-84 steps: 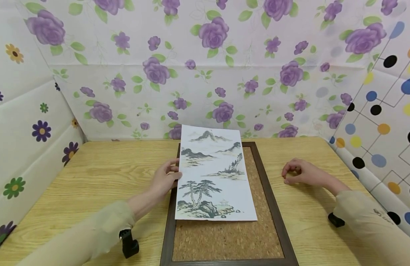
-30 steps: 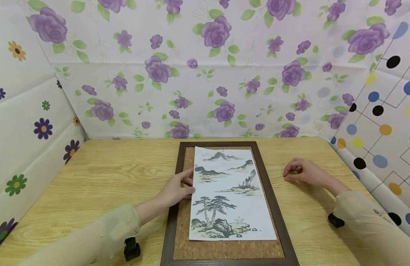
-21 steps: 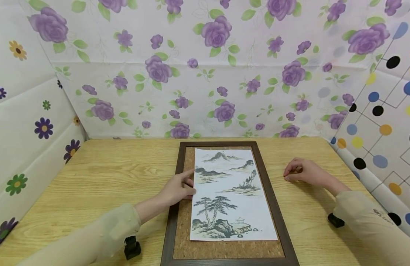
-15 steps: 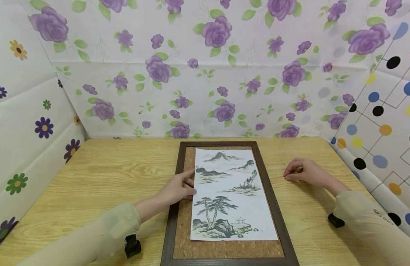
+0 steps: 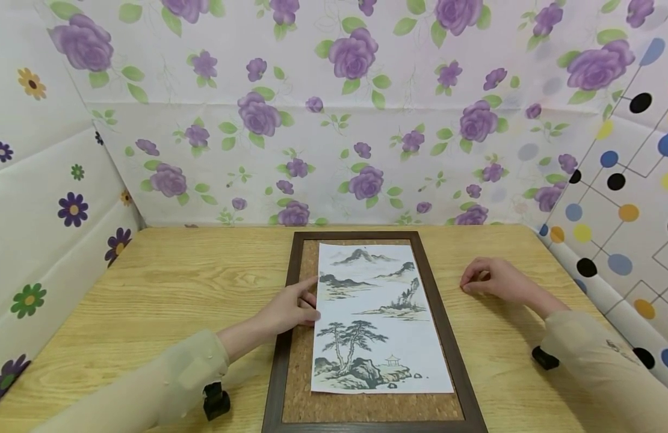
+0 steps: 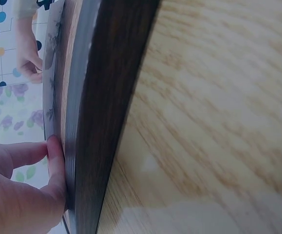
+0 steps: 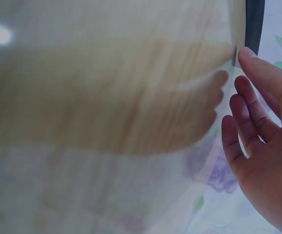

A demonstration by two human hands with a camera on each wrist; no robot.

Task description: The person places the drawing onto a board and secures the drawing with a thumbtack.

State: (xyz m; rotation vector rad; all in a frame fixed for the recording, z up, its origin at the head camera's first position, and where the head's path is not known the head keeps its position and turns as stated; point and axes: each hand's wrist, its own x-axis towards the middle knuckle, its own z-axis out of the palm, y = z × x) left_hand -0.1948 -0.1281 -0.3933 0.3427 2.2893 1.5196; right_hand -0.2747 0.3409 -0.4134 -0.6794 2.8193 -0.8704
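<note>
A paper sheet (image 5: 377, 300) printed with an ink landscape of mountains, pines and a pavilion lies over a cork board (image 5: 366, 410) with a dark brown frame (image 5: 460, 373). At the sheet's left edge, my left hand (image 5: 287, 310) pinches it between thumb and fingers; the left wrist view shows the fingertips (image 6: 54, 146) meeting at that edge, just inside the frame. To the right of the board, my right hand (image 5: 496, 281) rests over the table, fingers loosely bent. In the right wrist view, I see nothing clearly held by the right hand (image 7: 267, 126).
The light wood-grain table (image 5: 193, 270) extends on both sides of the board. Purple-flowered cloth (image 5: 312, 150) hangs behind it, with a daisy-patterned cloth (image 5: 41, 180) on the left and a dotted cloth (image 5: 621, 192) on the right. Each wrist carries a small black camera (image 5: 216, 402).
The sheet, raised and further left and back earlier, has come right, nearer and down onto the cork with my left hand. Over the last second it barely shifts. My right hand has hardly moved.
</note>
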